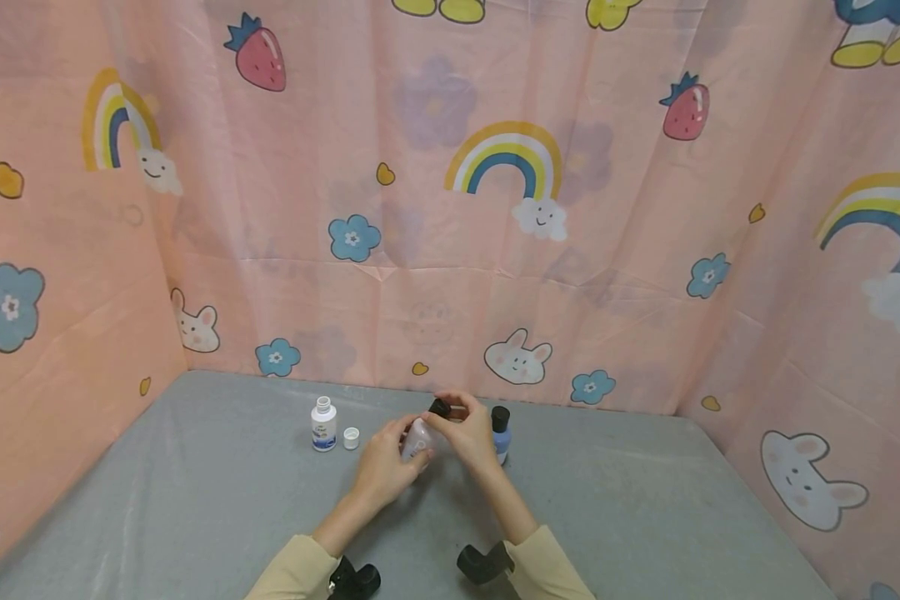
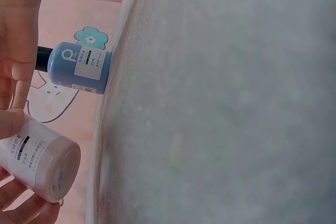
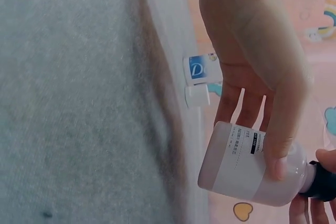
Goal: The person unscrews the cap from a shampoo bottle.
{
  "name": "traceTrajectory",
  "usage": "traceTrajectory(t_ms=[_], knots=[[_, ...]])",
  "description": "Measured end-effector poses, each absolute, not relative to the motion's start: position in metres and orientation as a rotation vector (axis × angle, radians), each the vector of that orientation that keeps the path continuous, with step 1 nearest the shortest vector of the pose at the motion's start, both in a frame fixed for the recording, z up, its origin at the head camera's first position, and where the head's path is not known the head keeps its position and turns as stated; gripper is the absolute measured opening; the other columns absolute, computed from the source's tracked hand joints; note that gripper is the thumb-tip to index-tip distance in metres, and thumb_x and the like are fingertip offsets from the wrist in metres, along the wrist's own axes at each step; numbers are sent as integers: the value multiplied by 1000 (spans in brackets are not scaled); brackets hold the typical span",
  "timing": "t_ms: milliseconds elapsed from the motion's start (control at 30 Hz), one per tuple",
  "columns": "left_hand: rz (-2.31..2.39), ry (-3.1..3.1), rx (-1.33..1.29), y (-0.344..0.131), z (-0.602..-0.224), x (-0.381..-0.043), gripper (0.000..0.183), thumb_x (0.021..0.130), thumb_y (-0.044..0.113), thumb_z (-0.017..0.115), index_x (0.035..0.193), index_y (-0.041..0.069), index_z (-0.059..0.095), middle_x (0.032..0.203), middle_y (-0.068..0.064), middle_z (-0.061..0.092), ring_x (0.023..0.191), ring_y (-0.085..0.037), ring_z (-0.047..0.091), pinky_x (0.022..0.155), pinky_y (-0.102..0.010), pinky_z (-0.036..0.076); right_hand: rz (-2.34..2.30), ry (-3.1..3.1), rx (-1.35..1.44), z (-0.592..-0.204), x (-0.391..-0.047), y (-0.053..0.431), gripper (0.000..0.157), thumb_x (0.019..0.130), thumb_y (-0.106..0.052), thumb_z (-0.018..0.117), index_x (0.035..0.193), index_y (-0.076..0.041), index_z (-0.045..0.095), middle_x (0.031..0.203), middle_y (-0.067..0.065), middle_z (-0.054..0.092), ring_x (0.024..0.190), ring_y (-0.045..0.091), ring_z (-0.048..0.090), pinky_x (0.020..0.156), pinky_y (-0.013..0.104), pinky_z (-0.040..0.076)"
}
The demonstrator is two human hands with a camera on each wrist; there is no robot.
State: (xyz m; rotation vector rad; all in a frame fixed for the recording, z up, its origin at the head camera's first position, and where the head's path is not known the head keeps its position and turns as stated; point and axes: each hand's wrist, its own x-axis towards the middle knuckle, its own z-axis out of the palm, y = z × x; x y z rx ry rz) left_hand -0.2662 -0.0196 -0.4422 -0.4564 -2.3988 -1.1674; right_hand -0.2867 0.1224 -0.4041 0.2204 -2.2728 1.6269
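Note:
A pale pink bottle [image 1: 417, 440] with a white label is held tilted above the table by my left hand [image 1: 386, 462], thumb across its side and fingers behind it. My right hand [image 1: 468, 433] pinches the bottle's black cap [image 3: 320, 181] at the upper end. The cap is still on the bottle's neck in the right wrist view. Just right of my right hand stands a blue bottle [image 2: 79, 68] with a black cap, upright on the table. To the left are an upright white bottle [image 1: 323, 427] without a cap and, beside it, a small white cap [image 1: 351, 438].
A grey cloth-covered table [image 1: 615, 508] spreads beneath both hands. Pink patterned curtain [image 1: 420, 317] rises along its back edge and both sides. Black wrist mounts [image 1: 484, 564] sit at the sleeves.

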Motion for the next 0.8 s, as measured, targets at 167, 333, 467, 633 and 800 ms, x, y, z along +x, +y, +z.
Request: traceTrajectory(t_ms=[167,333,467,633,800], knots=[[-1185,-2401,-454,-19,-442,-266,47,79,23,77,120,3,62,102,-12,67,88,-20,63,71,-34,52,1668,-2246,250,-405,-286,125,34,77,-12,79,108,-2,68,109,16,68,96,26,65,82,37,56],[-1191,-2403,-451,-20,-443,-266,48,79,22,77,120,3,61,103,-12,67,88,-20,63,71,-34,52,1623,-2272,233,-405,-286,126,32,76,-13,80,105,-5,71,109,14,69,91,22,59,78,32,53],[-1182,-2412,-439,-20,-442,-267,48,79,22,77,120,3,61,102,-11,67,87,-19,62,71,-33,51,1624,-2290,233,-404,-286,125,32,76,-12,78,107,-5,72,112,14,69,91,24,62,78,35,55],[-1182,-2424,-424,-20,-440,-268,48,80,22,76,121,3,61,102,-11,67,86,-18,61,70,-33,50,1634,-2289,243,-403,-287,124,37,78,-10,76,114,-3,68,116,16,68,98,27,63,84,40,55],[-1211,-2426,-403,-20,-437,-268,47,80,22,76,120,2,61,99,-12,67,85,-18,61,68,-32,50,1711,-2262,235,-401,-286,123,40,79,-3,73,118,0,64,118,19,66,101,30,63,85,39,55]])
